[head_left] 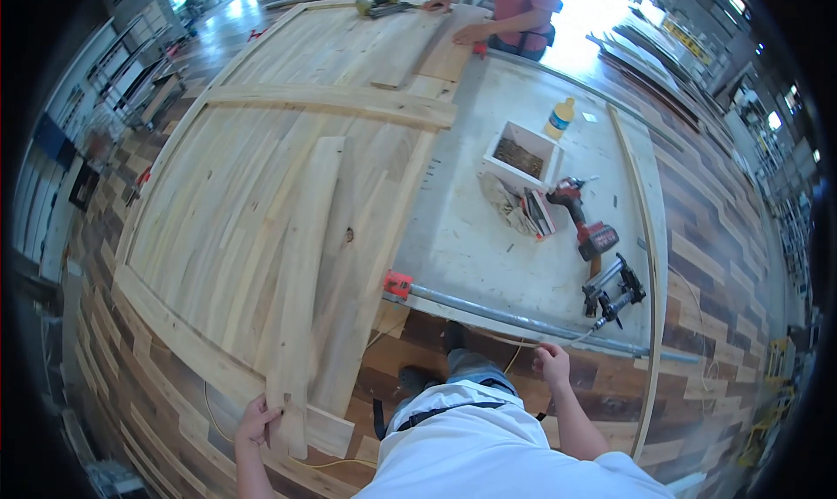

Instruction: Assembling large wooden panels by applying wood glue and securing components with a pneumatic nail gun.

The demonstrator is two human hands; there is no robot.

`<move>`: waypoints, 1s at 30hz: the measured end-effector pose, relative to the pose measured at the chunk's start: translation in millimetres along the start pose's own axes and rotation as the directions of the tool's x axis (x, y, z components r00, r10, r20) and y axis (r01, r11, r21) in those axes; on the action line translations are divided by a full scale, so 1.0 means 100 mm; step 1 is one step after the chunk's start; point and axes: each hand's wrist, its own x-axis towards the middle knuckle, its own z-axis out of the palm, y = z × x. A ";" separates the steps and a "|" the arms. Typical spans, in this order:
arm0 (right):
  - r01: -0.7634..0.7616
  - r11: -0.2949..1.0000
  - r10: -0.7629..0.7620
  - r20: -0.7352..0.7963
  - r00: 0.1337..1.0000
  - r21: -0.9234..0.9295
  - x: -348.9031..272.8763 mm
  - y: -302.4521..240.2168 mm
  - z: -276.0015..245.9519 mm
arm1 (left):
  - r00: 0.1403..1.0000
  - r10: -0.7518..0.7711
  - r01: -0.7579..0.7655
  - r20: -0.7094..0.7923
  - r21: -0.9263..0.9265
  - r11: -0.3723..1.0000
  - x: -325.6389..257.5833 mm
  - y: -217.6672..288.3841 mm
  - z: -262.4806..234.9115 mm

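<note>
The left hand (257, 420) pinches the near end of a loose plank (301, 298) lying on the mostly boarded panel (227, 185), at seven o'clock. The right hand (552, 361) grips the pipe clamp (523, 323); nailing looks undone.

Long pale wooden board (303, 281), knot near mid-length, laid flat lengthwise on the wide planked panel (227, 176), near end overhanging panel edge

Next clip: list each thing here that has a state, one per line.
loose board: lying flat on the wood panel, near end gripped by left hand
pipe clamp: lying along the table edge, right hand on it
drill: lying on its side
glue bottle: upright, capped
white box: open
</note>
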 end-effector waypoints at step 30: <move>0.011 0.996 -0.009 0.017 1.000 -0.084 0.12 -0.14 0.05 | 0.405 0.839 0.257 -0.365 0.925 0.279 0.19 -0.06 0.20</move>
